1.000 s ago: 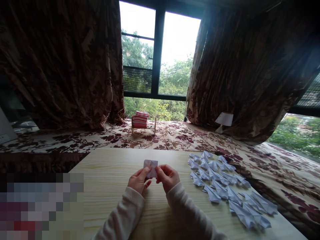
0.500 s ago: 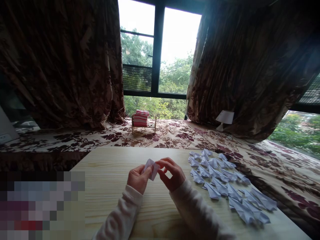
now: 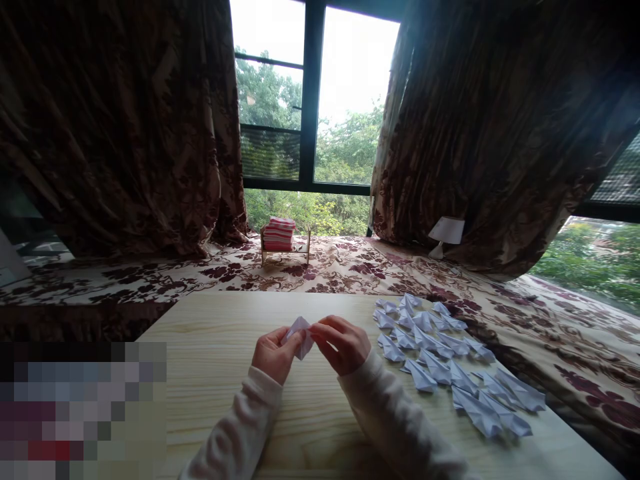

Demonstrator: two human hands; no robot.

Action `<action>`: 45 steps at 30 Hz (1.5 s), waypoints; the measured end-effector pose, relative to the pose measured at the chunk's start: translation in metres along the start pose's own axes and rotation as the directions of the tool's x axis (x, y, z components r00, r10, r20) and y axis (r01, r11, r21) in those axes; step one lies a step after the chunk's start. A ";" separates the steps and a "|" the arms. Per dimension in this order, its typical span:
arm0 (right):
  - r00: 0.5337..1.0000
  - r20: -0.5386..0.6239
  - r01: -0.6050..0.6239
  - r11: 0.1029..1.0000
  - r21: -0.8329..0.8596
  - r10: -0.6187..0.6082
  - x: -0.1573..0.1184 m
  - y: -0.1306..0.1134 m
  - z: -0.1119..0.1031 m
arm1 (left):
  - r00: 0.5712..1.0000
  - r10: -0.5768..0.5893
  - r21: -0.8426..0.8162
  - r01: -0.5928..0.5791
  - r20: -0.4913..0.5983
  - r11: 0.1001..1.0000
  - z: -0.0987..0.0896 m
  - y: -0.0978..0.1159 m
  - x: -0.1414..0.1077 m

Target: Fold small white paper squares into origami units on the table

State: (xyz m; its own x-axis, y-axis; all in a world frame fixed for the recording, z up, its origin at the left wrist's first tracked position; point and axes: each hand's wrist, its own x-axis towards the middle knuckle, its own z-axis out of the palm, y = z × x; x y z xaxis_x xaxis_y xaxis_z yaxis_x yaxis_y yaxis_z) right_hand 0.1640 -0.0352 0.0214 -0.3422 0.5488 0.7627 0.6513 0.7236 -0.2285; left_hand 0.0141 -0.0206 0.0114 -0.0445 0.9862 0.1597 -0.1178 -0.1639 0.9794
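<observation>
A small folded white paper (image 3: 299,335) is pinched between the left hand (image 3: 271,355) and right hand (image 3: 343,343), both grips clamped on it above the counter (image 3: 215,347), with folded paper planes (image 3: 440,360) lying right of the grips.

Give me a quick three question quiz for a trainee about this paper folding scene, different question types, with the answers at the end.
1. True or false: both hands grip one small piece of paper above the wooden table.
2. Multiple choice: the finished folded papers lie A) to the right of the right hand, B) to the left of the left hand, C) on the window ledge.
3. Fill in: the small lamp stands by the ______ curtain.

Key: 1 true; 2 A; 3 right.
</observation>
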 end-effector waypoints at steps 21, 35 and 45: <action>0.988 -0.116 -0.090 0.987 0.131 0.106 0.000 0.004 0.012 | 0.968 0.194 0.198 -0.224 0.161 0.954 0.000 -0.005 -0.003; 0.969 -0.063 -0.213 0.940 0.267 0.237 0.000 0.006 0.010 | 0.928 0.259 0.307 -0.337 0.269 0.890 0.001 0.000 -0.007; 0.989 -0.072 -0.109 0.975 0.195 0.126 0.001 0.003 0.010 | 0.980 0.050 0.154 -0.080 0.191 0.985 -0.002 -0.011 0.001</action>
State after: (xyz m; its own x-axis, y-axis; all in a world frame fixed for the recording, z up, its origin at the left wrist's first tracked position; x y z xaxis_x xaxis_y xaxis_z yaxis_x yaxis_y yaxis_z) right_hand 0.1590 -0.0288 0.0156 -0.2082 0.6038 0.7695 0.5399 0.7270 -0.4243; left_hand 0.0129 -0.0179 0.0007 0.1399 0.9633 0.2289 0.0405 -0.2366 0.9708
